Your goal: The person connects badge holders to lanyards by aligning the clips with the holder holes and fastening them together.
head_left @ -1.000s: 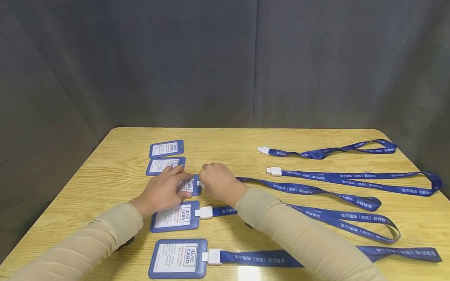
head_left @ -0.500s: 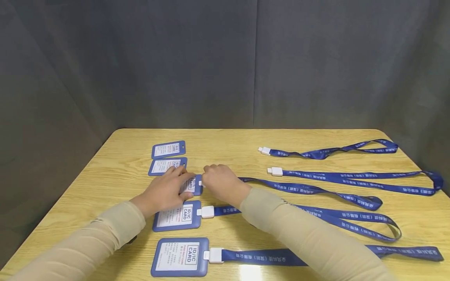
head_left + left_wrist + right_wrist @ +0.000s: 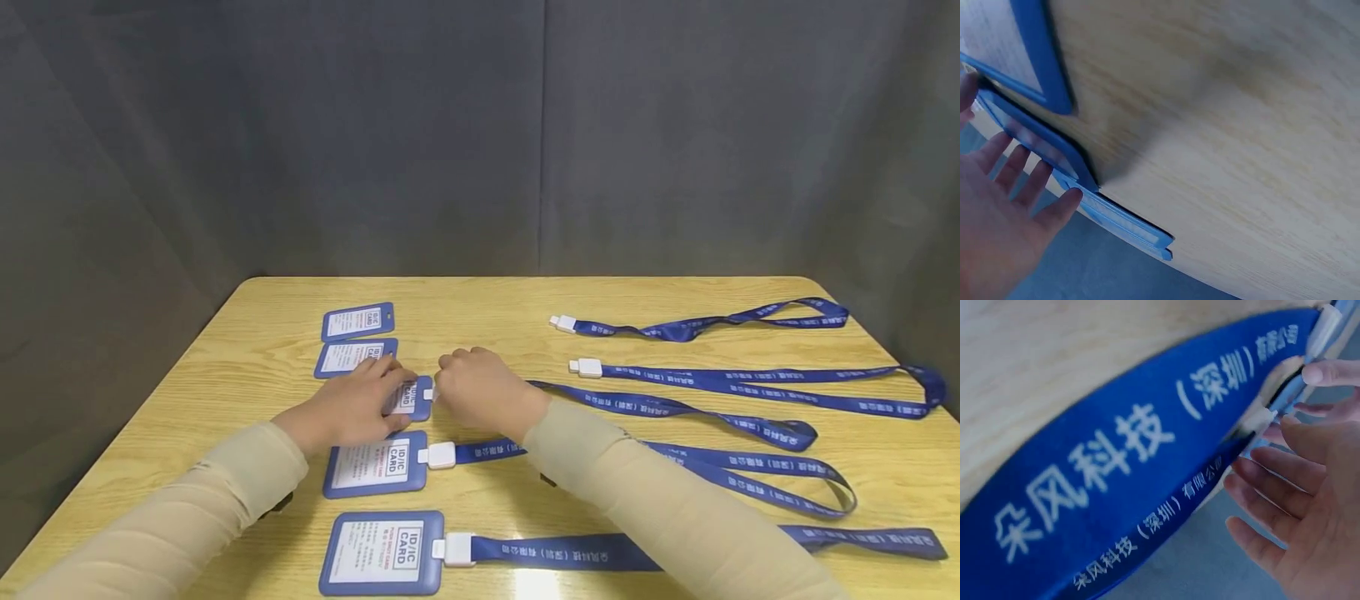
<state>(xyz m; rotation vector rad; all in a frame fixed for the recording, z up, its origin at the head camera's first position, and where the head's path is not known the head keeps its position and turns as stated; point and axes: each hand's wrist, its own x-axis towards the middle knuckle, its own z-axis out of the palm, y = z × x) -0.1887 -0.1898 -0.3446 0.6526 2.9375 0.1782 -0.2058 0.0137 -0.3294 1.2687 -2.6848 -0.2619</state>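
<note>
In the head view my left hand grips a blue-framed ID card holder, third from the near edge, between thumb and fingers. Its card is partly hidden under the hand. In the left wrist view the fingertips lie along that holder's edge. Just right of it, my right hand pinches the white clip of a blue printed lanyard. A short piece of white tab shows between holder and hand, at the holder's slot end. The lanyard's strap trails off to the right.
Two card holders lie behind my left hand, without straps. Nearer, a holder and a front holder each join a white clip and lanyard. Two loose lanyards, one at the back and one before it, lie right.
My right hand has shifted slightly right, so more of the white tab shows beside the holder. My left hand stays on the same holder.
</note>
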